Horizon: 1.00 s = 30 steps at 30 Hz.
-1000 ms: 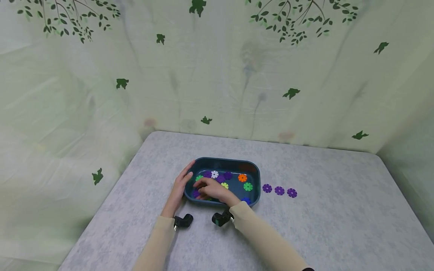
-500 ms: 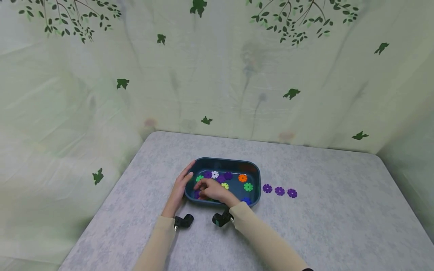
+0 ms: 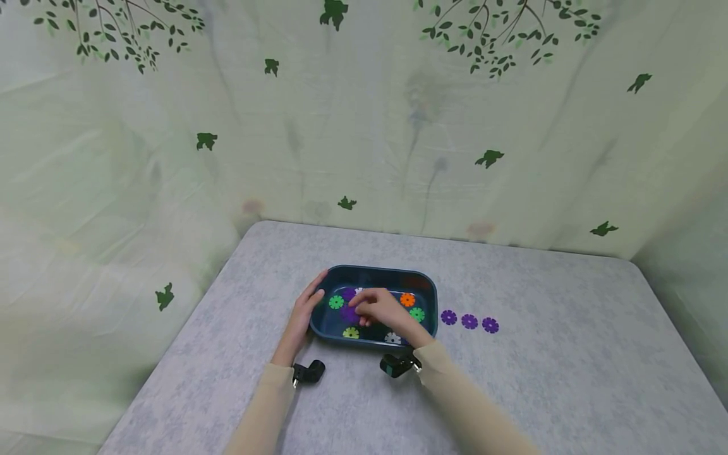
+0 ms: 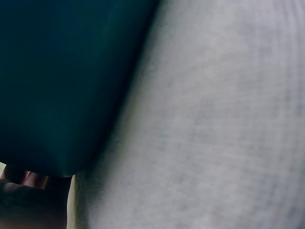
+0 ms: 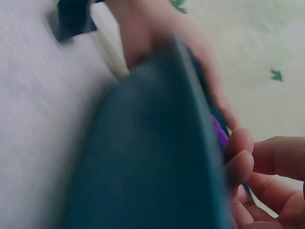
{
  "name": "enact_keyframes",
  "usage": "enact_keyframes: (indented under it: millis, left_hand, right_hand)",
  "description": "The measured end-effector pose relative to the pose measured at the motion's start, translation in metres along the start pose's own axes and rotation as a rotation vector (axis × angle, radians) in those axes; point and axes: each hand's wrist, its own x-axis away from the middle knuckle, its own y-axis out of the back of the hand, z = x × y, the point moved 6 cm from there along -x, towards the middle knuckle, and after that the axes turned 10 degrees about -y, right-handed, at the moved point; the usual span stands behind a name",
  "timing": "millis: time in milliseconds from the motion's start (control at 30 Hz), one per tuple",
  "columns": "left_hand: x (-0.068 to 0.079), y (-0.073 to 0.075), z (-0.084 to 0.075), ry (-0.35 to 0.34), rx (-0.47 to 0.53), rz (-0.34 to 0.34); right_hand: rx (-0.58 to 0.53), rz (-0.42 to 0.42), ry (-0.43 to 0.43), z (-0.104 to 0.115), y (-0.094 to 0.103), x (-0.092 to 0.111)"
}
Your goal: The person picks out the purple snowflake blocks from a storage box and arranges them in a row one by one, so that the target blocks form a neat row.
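Right hand [image 3: 382,308] arched over a blue tray [image 3: 378,276], fingers pinching a purple disc [image 3: 347,315], left hand [image 3: 301,319] laid straight-fingered against the tray's side, grey counter [image 3: 546,379] beneath them, leaf-printed curtain [image 3: 364,126] beyond.

R hand [image 3: 385,308] shifted right in tray [image 3: 372,275], baring yel. pc [image 3: 351,332].

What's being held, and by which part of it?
The left grip holds the tray by its left end; the right grip seems to pinch a purple piece by its edge, contact partly hidden.
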Motion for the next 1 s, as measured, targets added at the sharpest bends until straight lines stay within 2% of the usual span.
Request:
enact_keyframes:
  millis: [133, 333, 500, 700, 867, 1000]
  left_hand:
    - [-0.003, 0.004, 0.015, -0.010, -0.013, -0.024]
    - [-0.003, 0.006, 0.019, -0.034, -0.035, -0.041]
    - [-0.003, 0.005, 0.019, -0.027, -0.034, -0.038]
    - [-0.004, 0.005, 0.019, -0.027, -0.029, -0.034]
    - [-0.004, 0.003, 0.016, -0.007, -0.009, -0.032]
    - [-0.001, -0.001, 0.001, 0.009, -0.007, -0.012]
  right_hand:
    - [-0.044, -0.046, 0.033, 0.002, 0.031, 0.017]
    - [-0.093, -0.128, 0.009, -0.008, 0.082, 0.045]
    - [-0.087, -0.230, -0.007, -0.032, 0.129, 0.070]
    - [-0.066, -0.349, -0.070, -0.068, 0.179, 0.107]
    - [-0.033, -0.421, -0.105, -0.095, 0.209, 0.136]
    - [0.022, -0.459, -0.155, -0.111, 0.221, 0.151]
